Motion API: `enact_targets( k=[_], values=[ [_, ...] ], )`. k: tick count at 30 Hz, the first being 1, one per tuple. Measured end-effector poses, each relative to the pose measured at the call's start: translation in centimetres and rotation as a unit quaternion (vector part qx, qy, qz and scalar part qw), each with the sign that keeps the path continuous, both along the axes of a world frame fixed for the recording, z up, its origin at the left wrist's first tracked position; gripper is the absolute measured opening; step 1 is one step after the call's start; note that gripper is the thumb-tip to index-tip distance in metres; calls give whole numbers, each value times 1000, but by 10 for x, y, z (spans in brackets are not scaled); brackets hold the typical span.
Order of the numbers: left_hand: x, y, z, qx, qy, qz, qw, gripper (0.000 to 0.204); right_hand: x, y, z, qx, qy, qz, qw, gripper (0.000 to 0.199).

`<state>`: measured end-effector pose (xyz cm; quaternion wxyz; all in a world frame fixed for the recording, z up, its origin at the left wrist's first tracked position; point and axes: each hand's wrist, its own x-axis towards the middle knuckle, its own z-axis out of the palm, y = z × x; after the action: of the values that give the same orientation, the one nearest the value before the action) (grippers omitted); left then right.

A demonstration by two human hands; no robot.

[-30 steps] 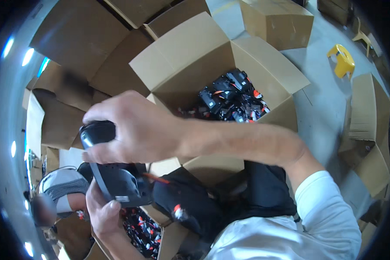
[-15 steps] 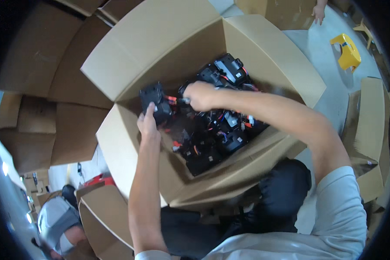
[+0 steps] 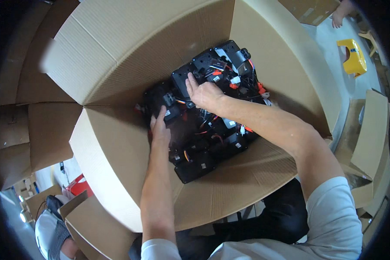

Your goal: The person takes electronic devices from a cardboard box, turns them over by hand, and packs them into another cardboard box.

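Observation:
A large open cardboard box (image 3: 117, 143) in front of me holds several flat black plastic cases with coloured wires and plugs. At the left side of the pile, my left hand (image 3: 160, 130) grips the near edge of one black case (image 3: 158, 97), its thumb on top and its other fingers partly hidden. My right hand (image 3: 206, 96) reaches across, fingers stretched out, touching another black case (image 3: 180, 78) beside it. Red and white connectors (image 3: 236, 82) lie among the cables to the right. A further black case (image 3: 195, 168) lies at the near side.
The box's flaps stand outward. Other cardboard (image 3: 52, 134) stands at the left, and an open carton (image 3: 364, 143) at the right. A yellow stool (image 3: 354, 57) stands far right, near another person's hand (image 3: 338, 19). Another person (image 3: 52, 227) bends at the lower left.
My left hand has lowered its black case onto the pile. My right hand has let go of the wires, and its fingers are now extended over a neighbouring case. The view has shifted closer to the box.

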<state>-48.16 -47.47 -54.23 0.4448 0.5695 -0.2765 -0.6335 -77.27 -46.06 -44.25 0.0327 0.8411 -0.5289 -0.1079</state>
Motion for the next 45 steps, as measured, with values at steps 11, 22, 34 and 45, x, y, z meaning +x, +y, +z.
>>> enact_targets(
  k=[11,22,34,45],
  values=[
    [-78,2,-9,28,-287,-101,952,97,-31,5,-3,78,-53,-36,995,130],
    [71,172,465,-363,-399,-347,767,47,-18,89,73,80,-105,121,984,85],
    [760,666,280,186,-570,-274,752,62,7,260,218,276,-151,-107,943,72],
    [668,690,388,-29,-612,-73,787,44,338,345,404,150,-298,198,922,54]
  ],
)
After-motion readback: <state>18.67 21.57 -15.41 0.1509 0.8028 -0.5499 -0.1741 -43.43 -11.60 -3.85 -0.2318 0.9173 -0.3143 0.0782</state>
